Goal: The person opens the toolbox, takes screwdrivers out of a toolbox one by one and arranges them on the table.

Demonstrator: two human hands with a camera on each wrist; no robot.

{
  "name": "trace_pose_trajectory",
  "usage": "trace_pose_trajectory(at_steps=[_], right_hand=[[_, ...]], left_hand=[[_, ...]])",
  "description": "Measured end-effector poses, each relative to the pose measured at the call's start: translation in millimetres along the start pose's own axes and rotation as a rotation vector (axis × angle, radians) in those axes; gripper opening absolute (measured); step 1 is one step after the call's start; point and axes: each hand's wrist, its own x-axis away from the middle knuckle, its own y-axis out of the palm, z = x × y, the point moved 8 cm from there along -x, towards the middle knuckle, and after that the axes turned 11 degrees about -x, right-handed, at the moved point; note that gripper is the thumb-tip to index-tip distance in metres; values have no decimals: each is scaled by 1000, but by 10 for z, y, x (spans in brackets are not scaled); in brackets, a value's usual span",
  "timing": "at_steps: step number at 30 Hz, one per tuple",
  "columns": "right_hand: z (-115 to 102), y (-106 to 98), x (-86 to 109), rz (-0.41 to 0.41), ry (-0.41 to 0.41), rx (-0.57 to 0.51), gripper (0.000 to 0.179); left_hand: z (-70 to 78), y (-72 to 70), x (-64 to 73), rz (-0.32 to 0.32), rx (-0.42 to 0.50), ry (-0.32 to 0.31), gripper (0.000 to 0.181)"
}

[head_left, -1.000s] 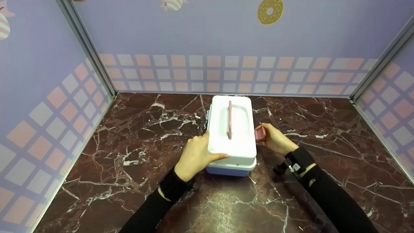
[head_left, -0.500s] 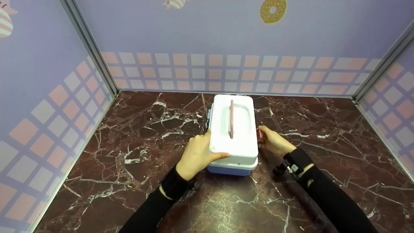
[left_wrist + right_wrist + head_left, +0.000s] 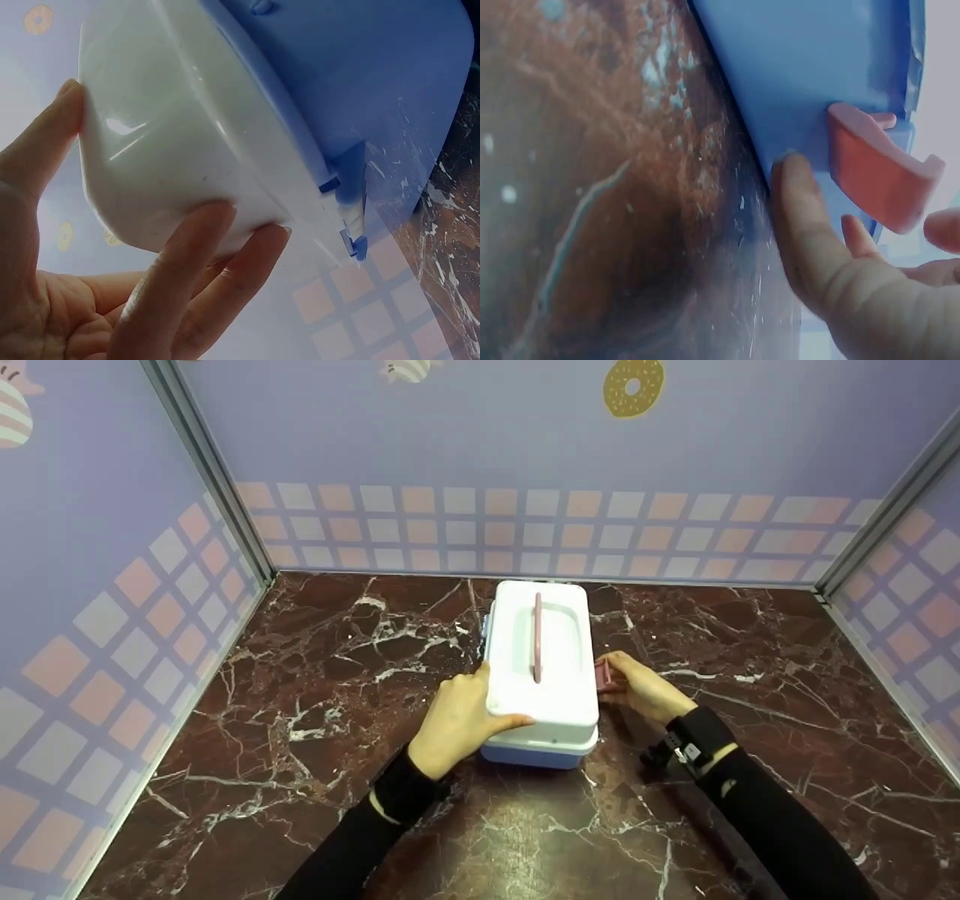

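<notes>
A storage box with a white lid (image 3: 566, 697), a pink carrying handle (image 3: 538, 637) and a blue base (image 3: 529, 756) stands on the marbled surface. My left hand (image 3: 454, 720) grips the lid's near left corner, thumb on top and fingers along the side. A blue clasp (image 3: 352, 202) shows on that side in the left wrist view. On the opposite side, a pink latch (image 3: 885, 172) sticks out from the box wall. My right hand (image 3: 641, 686) is around this latch, one fingertip against the blue wall below it. Whether the other fingertips touch the latch, I cannot tell.
The dark red marbled table (image 3: 322, 780) extends to both sides of the box. A purple back wall (image 3: 420, 427) with pink and white squares stands just behind the box. Side walls with grey metal corner posts (image 3: 217, 487) close off left and right.
Half a second ago my right hand had pushed the pink latch in closer to the box; now it stands out again. The left hand keeps its grip on the lid.
</notes>
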Motion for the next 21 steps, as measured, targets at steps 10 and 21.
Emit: trace_pose_trajectory(at_steps=[10,21], right_hand=[[-347,157,334,140,-260,459,46],[-216,511,620,19,-217,362,58]], left_hand=[[12,-18,-5,0,-101,11,88],[16,-20,-3,-7,-87,9,89]])
